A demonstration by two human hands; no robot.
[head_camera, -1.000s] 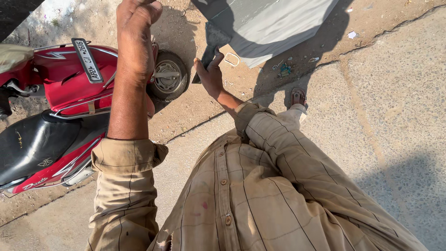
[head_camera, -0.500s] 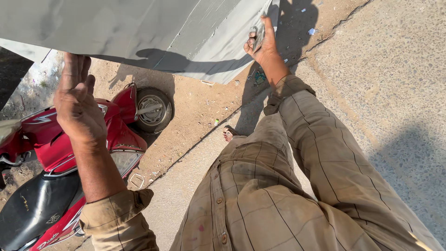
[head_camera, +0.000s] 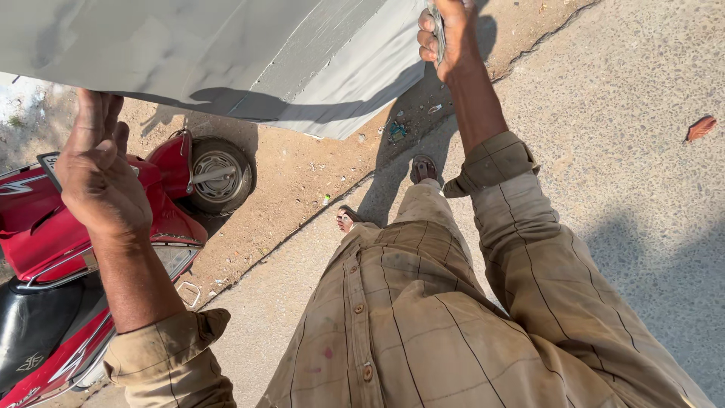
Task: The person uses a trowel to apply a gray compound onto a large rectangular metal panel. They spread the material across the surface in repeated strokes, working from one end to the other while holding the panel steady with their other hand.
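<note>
Overhead: grey panel (head_camera: 226, 53) | right hand (head_camera: 447, 38) grip clamps edge | left hand (head_camera: 98, 170) open beneath | red scooter (head_camera: 91, 249) below

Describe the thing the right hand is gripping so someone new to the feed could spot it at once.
Start at the red scooter parked on the dirt at the left, then look up to the big pale grey sheet filling the top of the view above it. The right hand grips its right edge and the left hand presses under its lower edge. It is the only flat, smooth grey surface held overhead.
</note>
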